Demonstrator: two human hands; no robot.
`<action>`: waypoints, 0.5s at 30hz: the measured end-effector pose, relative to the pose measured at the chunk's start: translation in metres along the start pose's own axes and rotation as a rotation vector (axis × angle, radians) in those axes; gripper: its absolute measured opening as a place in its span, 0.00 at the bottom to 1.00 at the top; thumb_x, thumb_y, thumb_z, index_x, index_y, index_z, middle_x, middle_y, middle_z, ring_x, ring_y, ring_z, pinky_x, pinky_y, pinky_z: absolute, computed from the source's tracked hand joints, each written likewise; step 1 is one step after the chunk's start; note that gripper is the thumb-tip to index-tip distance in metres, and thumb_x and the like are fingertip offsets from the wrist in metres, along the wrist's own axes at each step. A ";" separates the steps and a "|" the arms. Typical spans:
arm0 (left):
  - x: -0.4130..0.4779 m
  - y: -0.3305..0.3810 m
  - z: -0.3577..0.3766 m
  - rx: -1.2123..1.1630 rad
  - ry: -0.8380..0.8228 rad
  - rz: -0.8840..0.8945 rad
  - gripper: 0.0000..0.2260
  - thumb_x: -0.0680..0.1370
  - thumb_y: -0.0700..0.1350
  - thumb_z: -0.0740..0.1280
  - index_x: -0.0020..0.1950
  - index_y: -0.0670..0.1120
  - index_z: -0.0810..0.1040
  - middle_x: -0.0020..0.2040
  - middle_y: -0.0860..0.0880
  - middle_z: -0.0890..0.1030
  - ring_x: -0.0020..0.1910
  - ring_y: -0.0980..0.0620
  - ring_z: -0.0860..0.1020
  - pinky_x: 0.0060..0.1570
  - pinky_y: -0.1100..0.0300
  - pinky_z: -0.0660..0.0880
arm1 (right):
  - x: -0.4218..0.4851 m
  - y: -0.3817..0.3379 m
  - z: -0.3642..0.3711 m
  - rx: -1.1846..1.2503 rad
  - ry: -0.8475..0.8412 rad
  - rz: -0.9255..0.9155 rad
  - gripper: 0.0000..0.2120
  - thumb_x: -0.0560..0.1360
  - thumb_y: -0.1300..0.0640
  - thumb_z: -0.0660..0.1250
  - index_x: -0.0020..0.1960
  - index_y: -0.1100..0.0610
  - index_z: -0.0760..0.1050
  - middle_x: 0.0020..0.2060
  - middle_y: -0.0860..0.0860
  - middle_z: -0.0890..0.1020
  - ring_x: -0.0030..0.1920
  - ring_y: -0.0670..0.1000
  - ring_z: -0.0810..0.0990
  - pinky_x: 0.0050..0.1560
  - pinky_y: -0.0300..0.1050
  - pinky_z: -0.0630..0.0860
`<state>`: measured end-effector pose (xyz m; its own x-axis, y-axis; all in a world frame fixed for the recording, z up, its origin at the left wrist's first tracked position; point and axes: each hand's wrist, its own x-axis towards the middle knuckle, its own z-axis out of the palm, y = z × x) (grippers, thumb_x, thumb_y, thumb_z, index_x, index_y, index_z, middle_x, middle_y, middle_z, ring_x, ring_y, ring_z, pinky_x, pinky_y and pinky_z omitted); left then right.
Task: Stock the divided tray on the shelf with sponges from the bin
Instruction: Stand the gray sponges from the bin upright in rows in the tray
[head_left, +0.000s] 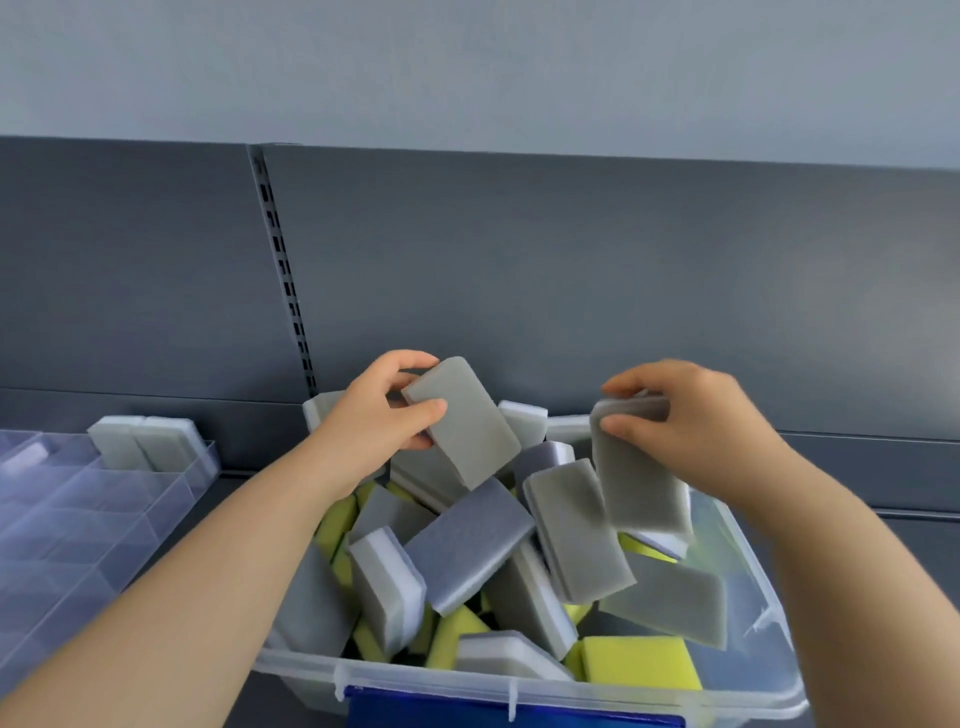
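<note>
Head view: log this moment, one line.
left hand grips grey sponge | right hand grips second sponge | over bin | divided tray: two sponges

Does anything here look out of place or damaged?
Nothing stands out. Loose sponges lie jumbled inside the bin, none spilled in view. The left hand grips one grey sponge, the right hand another grey sponge.

A slotted metal upright (284, 270) runs down the dark backing, leaning a little in the wide-angle view, with 1 column of small dark slots along it. It separates 2 flat, matte, dark grey back panels: the left panel (130, 270) on one side of the upright and the wider right panel (623, 270) on the other. Above the upright's top end, a pale grey-blue wall (467, 67) fills the upper view. Far below and right of the upright, a glossy blue strip (519, 716) is cut off by the bottom edge.
</note>
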<state>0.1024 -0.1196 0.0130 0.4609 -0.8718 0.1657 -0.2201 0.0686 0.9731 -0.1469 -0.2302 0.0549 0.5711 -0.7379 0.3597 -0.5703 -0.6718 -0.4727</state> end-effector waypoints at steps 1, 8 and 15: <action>0.000 0.000 -0.001 0.006 -0.022 0.006 0.16 0.75 0.37 0.67 0.56 0.56 0.74 0.53 0.51 0.78 0.48 0.56 0.80 0.42 0.57 0.80 | 0.001 -0.001 -0.007 0.026 0.093 -0.007 0.11 0.69 0.54 0.72 0.50 0.47 0.79 0.43 0.41 0.77 0.46 0.42 0.73 0.44 0.28 0.62; 0.004 0.007 -0.016 0.077 -0.096 0.006 0.25 0.74 0.37 0.66 0.57 0.68 0.70 0.53 0.49 0.74 0.50 0.51 0.79 0.44 0.56 0.80 | 0.010 -0.016 -0.009 0.334 0.287 0.001 0.10 0.69 0.53 0.72 0.49 0.43 0.77 0.44 0.38 0.79 0.43 0.37 0.76 0.41 0.23 0.67; 0.001 0.000 -0.040 0.139 -0.104 -0.020 0.23 0.74 0.40 0.65 0.55 0.69 0.72 0.55 0.50 0.74 0.49 0.53 0.79 0.44 0.55 0.80 | 0.006 -0.004 0.055 0.516 0.030 0.241 0.13 0.70 0.57 0.71 0.54 0.48 0.76 0.47 0.44 0.80 0.47 0.45 0.79 0.46 0.38 0.76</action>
<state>0.1372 -0.1010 0.0194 0.3761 -0.9185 0.1220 -0.3318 -0.0106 0.9433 -0.1081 -0.2285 0.0148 0.4393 -0.8730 0.2118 -0.3161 -0.3709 -0.8732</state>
